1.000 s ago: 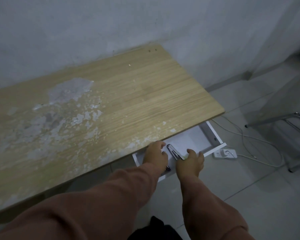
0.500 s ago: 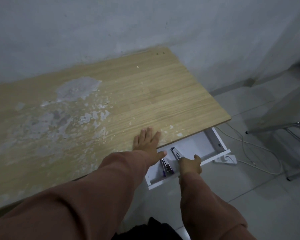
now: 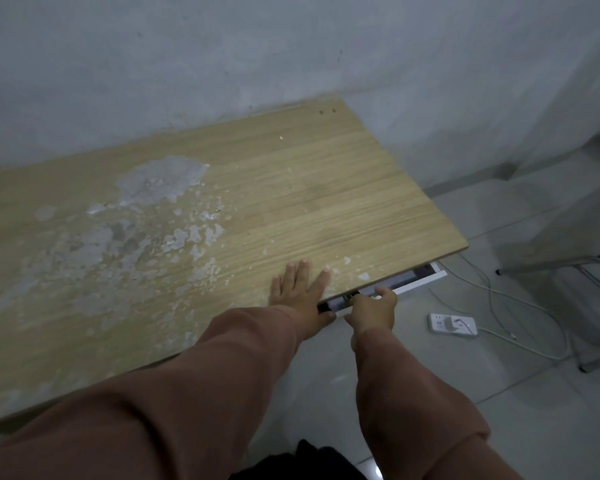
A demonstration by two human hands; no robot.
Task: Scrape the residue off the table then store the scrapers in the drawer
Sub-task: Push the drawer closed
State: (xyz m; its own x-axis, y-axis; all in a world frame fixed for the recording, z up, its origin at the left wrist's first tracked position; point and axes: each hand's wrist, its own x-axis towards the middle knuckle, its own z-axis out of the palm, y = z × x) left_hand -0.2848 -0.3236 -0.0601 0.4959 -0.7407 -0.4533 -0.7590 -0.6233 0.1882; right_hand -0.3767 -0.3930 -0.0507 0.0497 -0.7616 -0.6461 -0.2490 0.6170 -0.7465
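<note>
The wooden table (image 3: 326,202) carries grey-white residue (image 3: 129,237) across its left and middle, with small flakes near the front edge. My left hand (image 3: 298,292) lies flat on the tabletop at that edge, fingers spread. Under the right front corner, the white drawer (image 3: 416,284) is pushed almost fully in, leaving only a thin strip showing. My right hand (image 3: 374,311) grips the drawer's front, thumb on top. A small metal glint of a scraper (image 3: 350,296) shows in the gap; the rest of the scrapers are hidden inside.
A white power strip (image 3: 452,323) lies on the tiled floor right of my right hand, with cables (image 3: 520,299) trailing past it. A metal chair frame (image 3: 568,261) stands at the far right. A grey wall backs the table.
The drawer has slid in from wide open to nearly shut under my right hand. My left hand left the drawer and now rests flat on the tabletop. The scrapers are now mostly hidden.
</note>
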